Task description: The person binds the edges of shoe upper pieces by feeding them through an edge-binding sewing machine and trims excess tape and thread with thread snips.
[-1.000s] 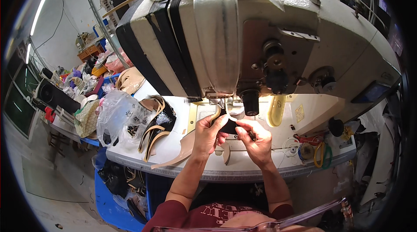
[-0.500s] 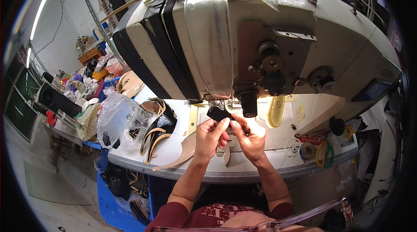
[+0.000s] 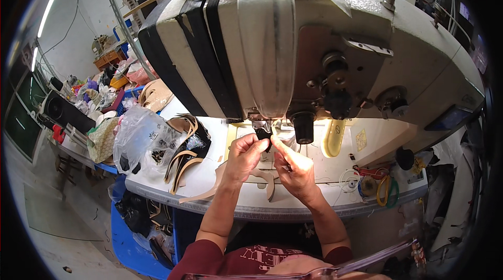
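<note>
A small black shiny piece [image 3: 262, 134], perhaps leather or fabric, sits below the needle area of a large sewing machine [image 3: 330, 34]. My left hand [image 3: 244, 158] pinches its near left edge between thumb and fingers. My right hand [image 3: 296, 172] grips its right edge, index finger stretched along it and the other fingers curled. Part of the piece is hidden by my fingertips and the machine head. Beneath my hands lie a curved beige strip [image 3: 269, 188] and a longer beige strip [image 3: 201, 194], partly covered by my left forearm.
Left on the table [image 3: 152, 185] are a clear plastic bag [image 3: 141, 136] and a stack of black and beige shoe-upper pieces [image 3: 189, 151]. A yellow oval tray [image 3: 334, 138] and tape rolls [image 3: 386, 185] lie right. Below left stands a blue bin [image 3: 123, 243].
Both hands have carried the black piece forward, under the machine head. My right index finger has straightened along its edge. The view has shifted slightly.
</note>
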### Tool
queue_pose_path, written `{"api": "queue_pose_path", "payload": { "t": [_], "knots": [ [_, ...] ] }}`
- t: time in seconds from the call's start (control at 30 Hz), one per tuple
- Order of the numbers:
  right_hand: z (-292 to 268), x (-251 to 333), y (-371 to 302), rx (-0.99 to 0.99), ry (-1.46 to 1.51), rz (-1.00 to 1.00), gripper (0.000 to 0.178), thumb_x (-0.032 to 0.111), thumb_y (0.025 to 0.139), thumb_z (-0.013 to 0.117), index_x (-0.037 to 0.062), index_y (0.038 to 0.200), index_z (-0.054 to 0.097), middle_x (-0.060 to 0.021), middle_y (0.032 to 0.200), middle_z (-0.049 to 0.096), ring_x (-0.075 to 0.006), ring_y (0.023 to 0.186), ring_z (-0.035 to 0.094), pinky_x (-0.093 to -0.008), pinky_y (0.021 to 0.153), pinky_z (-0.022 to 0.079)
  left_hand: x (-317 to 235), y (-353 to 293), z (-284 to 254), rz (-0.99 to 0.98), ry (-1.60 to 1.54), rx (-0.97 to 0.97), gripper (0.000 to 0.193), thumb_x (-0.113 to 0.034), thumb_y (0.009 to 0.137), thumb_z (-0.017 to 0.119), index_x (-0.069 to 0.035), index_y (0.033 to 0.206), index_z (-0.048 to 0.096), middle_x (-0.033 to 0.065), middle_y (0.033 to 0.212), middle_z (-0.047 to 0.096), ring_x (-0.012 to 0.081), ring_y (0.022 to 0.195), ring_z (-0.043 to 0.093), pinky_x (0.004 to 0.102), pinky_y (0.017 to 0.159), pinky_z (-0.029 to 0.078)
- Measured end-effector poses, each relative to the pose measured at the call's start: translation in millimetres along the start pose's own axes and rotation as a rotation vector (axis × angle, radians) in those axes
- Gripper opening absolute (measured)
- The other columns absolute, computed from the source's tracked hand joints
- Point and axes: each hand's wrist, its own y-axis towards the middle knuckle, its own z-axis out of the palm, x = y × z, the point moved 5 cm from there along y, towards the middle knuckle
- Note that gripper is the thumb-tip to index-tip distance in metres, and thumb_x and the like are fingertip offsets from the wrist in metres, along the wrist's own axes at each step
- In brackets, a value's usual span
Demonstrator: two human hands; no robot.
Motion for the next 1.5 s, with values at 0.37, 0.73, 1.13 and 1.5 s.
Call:
{"api": "queue_pose_path", "payload": {
  "t": [0.37, 0.73, 1.13, 1.5],
  "knots": [
    [10, 4, -20, 0.176, -0.112, -0.039, 0.043, -0.002, 0.070, 0.059, 0.0083, 0.111, 0.053, -0.0116, 0.071, 0.060, -0.0227, 0.060, 0.060, -0.0306, 0.054, 0.048, -1, 27, -15, -0.203, -0.236, 0.160, 0.006, -0.004, 0.080, 0.053, -0.005, 0.080, 0.059, -0.0060, 0.043, 0.034, 0.0019, 0.031, 0.026, 0.0167, 0.030, 0.019],
    [26, -24, -71, 0.230, 0.076, 0.226, 0.023, -0.001, 0.073, 0.056, -0.0007, 0.096, 0.058, -0.0118, 0.068, 0.060, -0.0201, 0.058, 0.060, -0.0278, 0.054, 0.048, -2, 73, -31, -0.121, 0.001, 0.018, 0.008, 0.001, 0.076, 0.050, -0.006, 0.078, 0.054, 0.0028, 0.065, 0.052, 0.0092, 0.050, 0.044, 0.0221, 0.041, 0.029],
    [44, -28, -108, 0.252, -0.236, 0.061, 0.023, 0.001, 0.063, 0.062, 0.0063, 0.085, 0.057, -0.0072, 0.063, 0.058, -0.0208, 0.058, 0.058, -0.0305, 0.051, 0.046, -15, 122, -82, 0.149, -0.719, 0.148, 0.020, -0.017, 0.080, 0.057, -0.004, 0.096, 0.056, 0.0069, 0.089, 0.061, 0.0179, 0.081, 0.059, 0.0304, 0.067, 0.050],
    [44, -31, -107, 0.243, -0.245, 0.104, 0.028, -0.003, 0.058, 0.062, 0.0061, 0.085, 0.058, -0.0075, 0.061, 0.056, -0.0209, 0.057, 0.057, -0.0300, 0.051, 0.046, 61, 124, -199, -0.222, 0.545, -0.526, 0.042, -0.017, 0.066, 0.071, 0.001, 0.099, 0.054, 0.0136, 0.079, 0.059, 0.0206, 0.064, 0.059, 0.0293, 0.056, 0.050]
  ]
}}
